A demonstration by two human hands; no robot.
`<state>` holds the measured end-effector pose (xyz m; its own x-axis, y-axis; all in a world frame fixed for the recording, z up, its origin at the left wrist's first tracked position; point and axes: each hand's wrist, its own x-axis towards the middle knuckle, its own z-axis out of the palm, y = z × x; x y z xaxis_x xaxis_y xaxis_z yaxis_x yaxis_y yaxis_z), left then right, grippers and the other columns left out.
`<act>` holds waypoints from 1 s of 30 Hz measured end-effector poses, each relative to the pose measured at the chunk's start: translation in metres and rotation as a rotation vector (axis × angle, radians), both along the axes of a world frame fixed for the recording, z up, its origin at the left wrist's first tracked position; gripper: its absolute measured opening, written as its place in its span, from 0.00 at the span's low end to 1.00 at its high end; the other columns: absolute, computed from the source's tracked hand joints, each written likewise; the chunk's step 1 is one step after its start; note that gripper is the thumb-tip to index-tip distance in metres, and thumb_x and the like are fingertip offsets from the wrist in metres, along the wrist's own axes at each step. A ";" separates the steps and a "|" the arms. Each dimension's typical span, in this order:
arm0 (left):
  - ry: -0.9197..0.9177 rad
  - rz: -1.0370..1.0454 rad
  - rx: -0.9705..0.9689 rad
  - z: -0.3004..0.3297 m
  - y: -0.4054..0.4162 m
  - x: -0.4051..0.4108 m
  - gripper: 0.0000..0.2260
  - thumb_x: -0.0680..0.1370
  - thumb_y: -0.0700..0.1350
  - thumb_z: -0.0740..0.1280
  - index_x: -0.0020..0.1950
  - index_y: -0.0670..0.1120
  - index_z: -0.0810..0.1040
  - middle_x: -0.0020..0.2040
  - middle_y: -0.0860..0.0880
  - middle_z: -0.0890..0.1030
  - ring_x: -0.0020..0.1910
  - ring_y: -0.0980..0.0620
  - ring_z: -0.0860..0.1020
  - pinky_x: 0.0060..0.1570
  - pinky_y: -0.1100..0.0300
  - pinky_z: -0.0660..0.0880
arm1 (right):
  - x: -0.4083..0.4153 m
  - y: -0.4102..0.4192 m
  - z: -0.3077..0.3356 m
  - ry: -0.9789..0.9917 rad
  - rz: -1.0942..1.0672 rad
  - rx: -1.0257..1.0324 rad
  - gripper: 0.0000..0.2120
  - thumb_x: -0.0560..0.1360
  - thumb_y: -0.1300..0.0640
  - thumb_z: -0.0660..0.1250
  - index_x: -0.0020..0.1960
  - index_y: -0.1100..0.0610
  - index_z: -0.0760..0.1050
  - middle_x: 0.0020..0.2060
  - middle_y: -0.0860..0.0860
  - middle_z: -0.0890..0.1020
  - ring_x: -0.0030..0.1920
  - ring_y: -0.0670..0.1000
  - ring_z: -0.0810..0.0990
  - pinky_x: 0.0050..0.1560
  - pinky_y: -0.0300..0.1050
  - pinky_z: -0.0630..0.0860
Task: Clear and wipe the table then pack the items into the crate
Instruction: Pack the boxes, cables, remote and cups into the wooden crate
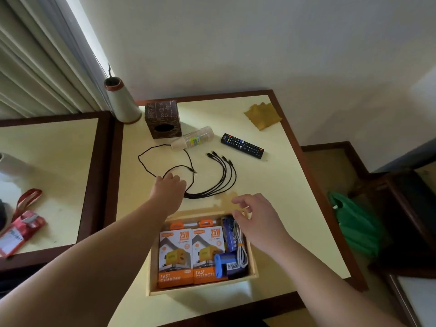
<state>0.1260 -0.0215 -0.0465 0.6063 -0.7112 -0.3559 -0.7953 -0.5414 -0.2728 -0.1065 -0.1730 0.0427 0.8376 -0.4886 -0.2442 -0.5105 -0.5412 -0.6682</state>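
Note:
A wooden crate (254, 264) stands near the front edge of the cream table (278, 185). It holds two orange charger boxes (175, 253), a blue device (224, 265) and a white cable (240, 244). A black multi-head cable (221, 175) lies spread out beyond the crate. My left hand (169, 190) rests on the cable's loop, fingers spread. My right hand (257, 218) hovers over the crate's far right corner with loosely curled fingers and holds nothing. A yellow cloth (263, 115) lies at the far right corner. A spill stain (226, 201) shows by the crate.
A black remote (242, 145), a sleeve of paper cups (193, 138), a brown tissue box (162, 119) and a white cone vase (121, 102) stand at the back. A second table (52, 147) with red packets is on the left. A green bag (354, 223) lies on the right.

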 end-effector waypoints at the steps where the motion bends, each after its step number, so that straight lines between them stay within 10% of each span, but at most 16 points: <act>1: 0.018 0.031 -0.053 0.005 -0.001 0.000 0.11 0.83 0.50 0.65 0.64 0.50 0.76 0.60 0.48 0.77 0.61 0.46 0.73 0.58 0.50 0.73 | 0.002 0.002 0.000 -0.003 0.004 0.005 0.11 0.81 0.51 0.66 0.62 0.44 0.78 0.51 0.41 0.75 0.55 0.44 0.74 0.56 0.42 0.73; 7: 0.325 0.348 -0.742 0.098 -0.020 -0.010 0.09 0.83 0.53 0.67 0.55 0.51 0.83 0.49 0.52 0.81 0.49 0.51 0.78 0.47 0.53 0.78 | 0.023 0.010 0.014 -0.072 -0.002 0.099 0.11 0.80 0.49 0.69 0.62 0.45 0.80 0.55 0.40 0.79 0.58 0.40 0.76 0.65 0.46 0.74; 13: 0.638 0.528 -1.077 0.197 -0.019 -0.034 0.08 0.78 0.54 0.74 0.46 0.51 0.86 0.36 0.51 0.84 0.35 0.56 0.81 0.40 0.62 0.79 | 0.065 0.013 0.062 -0.100 0.080 0.293 0.34 0.73 0.36 0.73 0.76 0.44 0.69 0.70 0.38 0.76 0.69 0.40 0.73 0.70 0.45 0.70; 17: 0.814 0.649 -1.281 0.248 -0.019 -0.045 0.10 0.74 0.55 0.78 0.46 0.50 0.88 0.40 0.52 0.87 0.43 0.52 0.84 0.48 0.57 0.82 | 0.078 0.011 0.104 -0.066 0.222 0.446 0.28 0.75 0.40 0.74 0.71 0.49 0.76 0.64 0.41 0.82 0.57 0.37 0.79 0.56 0.35 0.71; 20: 0.876 0.721 -1.364 0.280 -0.024 -0.052 0.14 0.70 0.58 0.80 0.45 0.49 0.89 0.38 0.54 0.86 0.42 0.53 0.80 0.45 0.56 0.77 | 0.078 0.013 0.128 -0.102 0.308 0.560 0.21 0.75 0.41 0.74 0.65 0.45 0.80 0.61 0.39 0.83 0.59 0.36 0.79 0.65 0.41 0.71; 26: 0.728 0.794 -1.534 0.350 -0.027 -0.067 0.17 0.69 0.62 0.80 0.49 0.52 0.88 0.44 0.54 0.87 0.48 0.52 0.82 0.52 0.52 0.78 | 0.072 -0.005 0.194 -0.330 0.342 0.699 0.14 0.84 0.51 0.63 0.53 0.61 0.81 0.37 0.56 0.84 0.42 0.57 0.84 0.63 0.60 0.78; 30: 0.535 0.919 -1.728 0.389 -0.010 -0.068 0.19 0.71 0.63 0.79 0.46 0.48 0.86 0.48 0.52 0.86 0.52 0.51 0.79 0.57 0.51 0.74 | 0.067 -0.057 0.251 -0.448 0.341 0.518 0.13 0.85 0.51 0.62 0.51 0.58 0.81 0.29 0.52 0.71 0.29 0.50 0.67 0.34 0.48 0.76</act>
<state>0.0585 -0.0311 0.3421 0.9992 -0.0404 -0.0077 0.0021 -0.1356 0.9908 -0.0399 -0.2302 0.2935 0.9946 -0.1004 0.0266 0.0080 -0.1814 -0.9834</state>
